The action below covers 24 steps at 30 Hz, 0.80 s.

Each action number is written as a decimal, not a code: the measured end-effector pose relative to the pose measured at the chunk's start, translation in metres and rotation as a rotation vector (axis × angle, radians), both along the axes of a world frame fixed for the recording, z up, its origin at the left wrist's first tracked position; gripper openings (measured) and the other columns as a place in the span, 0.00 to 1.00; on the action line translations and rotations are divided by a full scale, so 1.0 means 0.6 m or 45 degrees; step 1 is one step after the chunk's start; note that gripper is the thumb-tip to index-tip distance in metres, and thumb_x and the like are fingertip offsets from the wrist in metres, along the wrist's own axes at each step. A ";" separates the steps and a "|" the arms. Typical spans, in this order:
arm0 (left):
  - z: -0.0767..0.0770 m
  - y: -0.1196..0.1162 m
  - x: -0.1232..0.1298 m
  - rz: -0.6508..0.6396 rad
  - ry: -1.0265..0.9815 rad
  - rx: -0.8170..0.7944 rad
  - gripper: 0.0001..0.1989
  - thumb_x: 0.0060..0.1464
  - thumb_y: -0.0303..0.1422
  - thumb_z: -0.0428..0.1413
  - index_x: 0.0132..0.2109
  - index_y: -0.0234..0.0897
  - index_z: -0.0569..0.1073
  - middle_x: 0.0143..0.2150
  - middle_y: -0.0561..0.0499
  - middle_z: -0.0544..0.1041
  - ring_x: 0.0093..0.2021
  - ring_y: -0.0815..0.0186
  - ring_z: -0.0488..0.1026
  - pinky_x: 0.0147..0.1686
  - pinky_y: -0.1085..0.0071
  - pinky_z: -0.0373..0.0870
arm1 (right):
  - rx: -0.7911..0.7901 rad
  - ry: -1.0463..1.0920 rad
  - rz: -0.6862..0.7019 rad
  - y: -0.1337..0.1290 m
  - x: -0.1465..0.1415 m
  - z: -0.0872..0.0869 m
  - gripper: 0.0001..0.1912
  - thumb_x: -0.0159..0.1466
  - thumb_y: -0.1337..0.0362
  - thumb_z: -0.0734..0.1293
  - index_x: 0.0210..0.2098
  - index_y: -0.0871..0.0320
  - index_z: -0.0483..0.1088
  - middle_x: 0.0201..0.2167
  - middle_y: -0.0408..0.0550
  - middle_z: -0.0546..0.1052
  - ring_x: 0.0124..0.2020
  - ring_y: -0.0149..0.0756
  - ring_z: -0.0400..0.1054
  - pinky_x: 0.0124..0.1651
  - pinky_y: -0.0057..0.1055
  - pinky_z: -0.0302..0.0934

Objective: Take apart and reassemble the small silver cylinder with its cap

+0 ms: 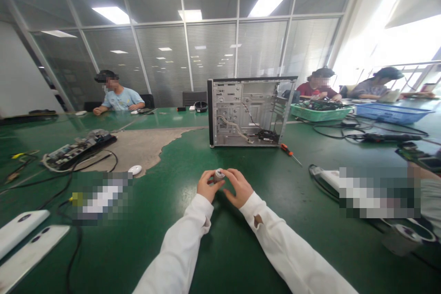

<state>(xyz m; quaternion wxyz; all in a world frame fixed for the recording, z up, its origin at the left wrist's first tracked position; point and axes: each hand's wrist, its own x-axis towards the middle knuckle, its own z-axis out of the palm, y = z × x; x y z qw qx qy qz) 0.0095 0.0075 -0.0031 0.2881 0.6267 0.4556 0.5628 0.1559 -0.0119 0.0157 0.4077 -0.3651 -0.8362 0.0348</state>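
Note:
A small, pale, upright cylinder (pixel 218 177) with a dark spot on its top is held just above the green table, in front of me. My left hand (pixel 207 186) is closed around its left side. From the right, my right hand (pixel 240 188) reaches its top edge with the fingertips, while its thumb stays apart below. What exactly the cylinder is I cannot make out. Beyond my hands stands an open computer case (pixel 250 115) with cables inside. An orange-handled screwdriver (pixel 286 149) lies at the case's lower right corner.
On the green table (pixel 179 248), a circuit assembly (pixel 81 149), cables and white phones (pixel 32 257) lie left. A white round object (pixel 135 170) sits nearer. Green (pixel 322 112) and blue baskets (pixel 392 111) stand right. Several people sit around; one person's arm (pixel 430 202) is close right.

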 end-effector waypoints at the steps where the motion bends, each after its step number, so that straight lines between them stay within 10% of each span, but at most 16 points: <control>1: 0.001 0.001 -0.002 0.032 0.033 0.036 0.17 0.37 0.33 0.58 0.38 0.36 0.70 0.39 0.48 0.67 0.39 0.64 0.66 0.35 0.70 0.66 | 0.006 -0.025 -0.006 0.000 0.001 0.000 0.33 0.48 0.71 0.60 0.53 0.55 0.51 0.45 0.52 0.60 0.45 0.40 0.55 0.46 0.38 0.55; 15: 0.030 -0.012 -0.014 0.484 0.345 0.465 0.15 0.38 0.35 0.57 0.37 0.38 0.70 0.39 0.47 0.68 0.42 0.62 0.64 0.43 0.63 0.60 | -0.046 -0.136 0.050 -0.011 0.006 0.010 0.34 0.50 0.70 0.59 0.55 0.51 0.47 0.43 0.49 0.62 0.37 0.36 0.61 0.41 0.34 0.58; 24: 0.014 -0.012 0.011 -0.127 0.014 -0.195 0.14 0.37 0.38 0.57 0.31 0.33 0.71 0.28 0.51 0.72 0.31 0.66 0.67 0.33 0.71 0.62 | -0.407 0.324 0.257 0.009 0.000 -0.005 0.41 0.41 0.73 0.65 0.53 0.53 0.47 0.48 0.52 0.57 0.43 0.38 0.58 0.33 0.29 0.61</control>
